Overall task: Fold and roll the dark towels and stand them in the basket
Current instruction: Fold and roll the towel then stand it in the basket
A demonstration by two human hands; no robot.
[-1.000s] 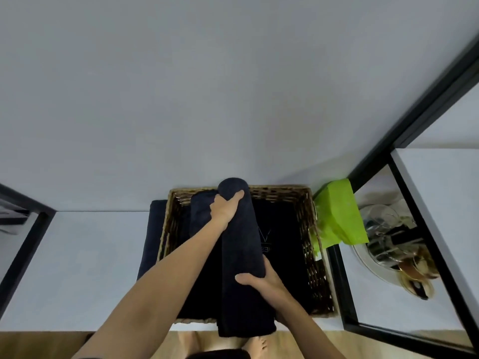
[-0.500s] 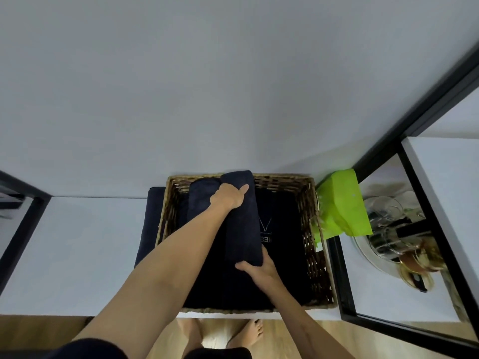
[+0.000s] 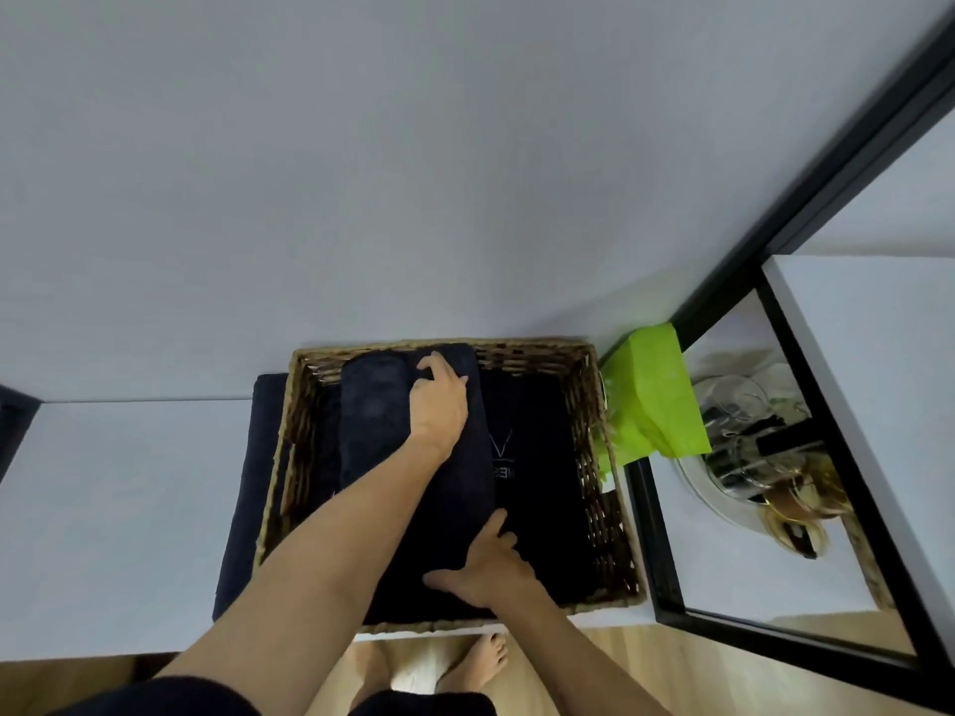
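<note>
A wicker basket point(image 3: 604, 509) stands on the white table against the wall. A rolled dark towel point(image 3: 455, 488) lies lengthwise in its middle. My left hand point(image 3: 439, 400) presses on the roll's far end near the back rim. At the near end my right hand point(image 3: 486, 565) rests against the roll with fingers spread. Another rolled dark towel point(image 3: 369, 416) lies just left of it in the basket. The basket's right part shows a dark lining with a pale logo point(image 3: 504, 457).
A folded dark towel point(image 3: 248, 488) lies on the white table point(image 3: 119, 509) left of the basket. Green tissue paper point(image 3: 651, 400) sits to the right, by a black-framed glass side table point(image 3: 646, 519) holding a tray with glassware point(image 3: 749, 447). My bare feet show on the wooden floor below.
The rolled towel went from sticking up over the basket's front edge to lying down inside it. My left hand pushed its far end down; my right hand slid to its near end.
</note>
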